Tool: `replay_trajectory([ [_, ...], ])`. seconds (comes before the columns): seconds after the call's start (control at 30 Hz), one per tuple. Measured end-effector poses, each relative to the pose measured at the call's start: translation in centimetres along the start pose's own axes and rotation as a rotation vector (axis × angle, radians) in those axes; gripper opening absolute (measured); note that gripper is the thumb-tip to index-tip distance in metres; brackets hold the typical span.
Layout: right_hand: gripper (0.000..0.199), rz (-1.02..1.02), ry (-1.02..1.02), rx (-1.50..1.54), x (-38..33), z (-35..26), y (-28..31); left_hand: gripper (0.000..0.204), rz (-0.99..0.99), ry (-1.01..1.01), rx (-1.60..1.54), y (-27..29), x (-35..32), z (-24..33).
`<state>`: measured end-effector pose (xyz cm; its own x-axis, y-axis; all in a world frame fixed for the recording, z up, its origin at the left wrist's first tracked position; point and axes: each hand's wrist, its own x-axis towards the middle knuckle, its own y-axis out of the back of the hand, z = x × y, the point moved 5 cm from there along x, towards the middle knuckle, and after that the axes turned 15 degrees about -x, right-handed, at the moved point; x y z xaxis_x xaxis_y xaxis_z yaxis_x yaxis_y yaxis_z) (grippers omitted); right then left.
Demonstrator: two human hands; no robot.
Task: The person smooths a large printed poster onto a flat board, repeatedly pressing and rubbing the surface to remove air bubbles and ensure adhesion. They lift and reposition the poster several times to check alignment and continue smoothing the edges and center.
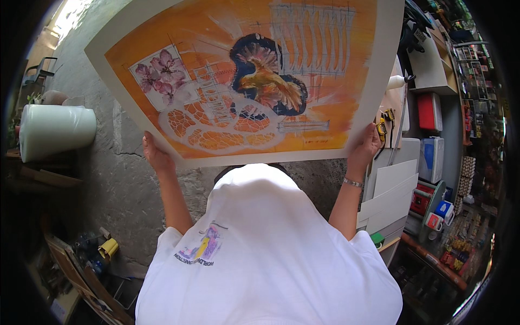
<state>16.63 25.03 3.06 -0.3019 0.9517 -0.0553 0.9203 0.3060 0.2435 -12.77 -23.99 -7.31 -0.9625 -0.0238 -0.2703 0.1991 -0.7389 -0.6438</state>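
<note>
"Painting [319,116] first: where is it, and what are the hands doing?"

"It's up in front of the person, over the grey floor [116,189]. The left hand [157,155] is clamped on its lower left corner and the right hand [364,146] on its lower right, so the two are well apart."

"What's painted?"

"A bird in the middle, pink flowers at the left, orange all around and a pale border."

"Now the containers. What's in them?"

"Mostly I can't tell. On the right, a red box [428,112] stands below a shelf [433,62], with a pale box [432,160] marked with blue just under it. Their contents are hidden."

"And lower down?"

"A blue-and-white container [444,210] near a red-and-white one [434,221]; what they hold doesn't show either."

"Anything over on the left?"

"A yellow bucket [109,248], too small to see into, and above it a big whitish roll [59,131]."

"What's closest to the right hand?"

"Besides the painting, a yellow-and-black tool [381,130]. A white bottle [396,82] lies farther up."
</note>
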Motion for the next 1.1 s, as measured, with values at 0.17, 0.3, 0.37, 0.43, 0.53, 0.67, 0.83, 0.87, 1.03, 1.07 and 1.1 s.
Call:
replay_trajectory([
  [0.17, 0.038, 0.061, 0.110, -0.131, -2.0, -5.4, 1.9, 0.037, -0.032, 0.091, -0.083, 0.7, 1.3, -2.1],
  [0.3, 0.038, 0.077, 0.155, -0.220, -3.2, -7.5, 2.6, 0.035, -0.001, 0.117, -0.072, 0.5, 1.9, -2.8],
  [0.37, 0.038, 0.067, 0.124, -0.248, -3.9, -7.6, 2.7, 0.030, -0.031, 0.133, -0.047, 0.3, 2.1, -2.3],
  [0.43, 0.038, 0.067, 0.057, -0.263, -4.3, -5.4, 2.7, 0.027, -0.067, 0.156, -0.008, 1.2, 3.0, -2.2],
  [0.53, 0.038, 0.070, -0.028, -0.249, -4.8, 0.4, 2.5, 0.027, 0.040, 0.149, 0.305, 4.2, 4.6, -2.3],
  [0.67, 0.038, 0.067, -0.134, -0.292, -6.0, 4.9, 2.1, 0.029, 0.071, 0.150, 0.533, 2.4, 4.8, -0.6],
  [0.83, 0.040, 0.024, -0.226, -0.398, -6.9, 8.2, 1.6, 0.030, -0.006, 0.106, 0.961, -0.1, 5.3, 2.5],
  [0.87, 0.038, -0.016, -0.256, -0.460, -6.4, 8.8, 1.9, 0.038, -0.034, 0.185, 1.014, -0.6, 5.4, 2.6],
  [1.03, 0.028, 0.059, 0.024, -0.894, -6.7, 8.9, 1.6, 0.070, -0.406, -0.318, 1.614, -8.8, -3.3, 3.0],
  [1.07, 0.029, -0.016, 0.092, -0.910, -6.9, 7.6, 1.3, 0.073, -0.600, -0.257, 1.599, -10.9, -6.8, 2.1],
  [1.1, 0.032, -0.095, 0.167, -0.916, -7.2, 5.4, 1.0, 0.077, -0.782, -0.196, 1.575, -12.4, -10.6, 1.1],
])
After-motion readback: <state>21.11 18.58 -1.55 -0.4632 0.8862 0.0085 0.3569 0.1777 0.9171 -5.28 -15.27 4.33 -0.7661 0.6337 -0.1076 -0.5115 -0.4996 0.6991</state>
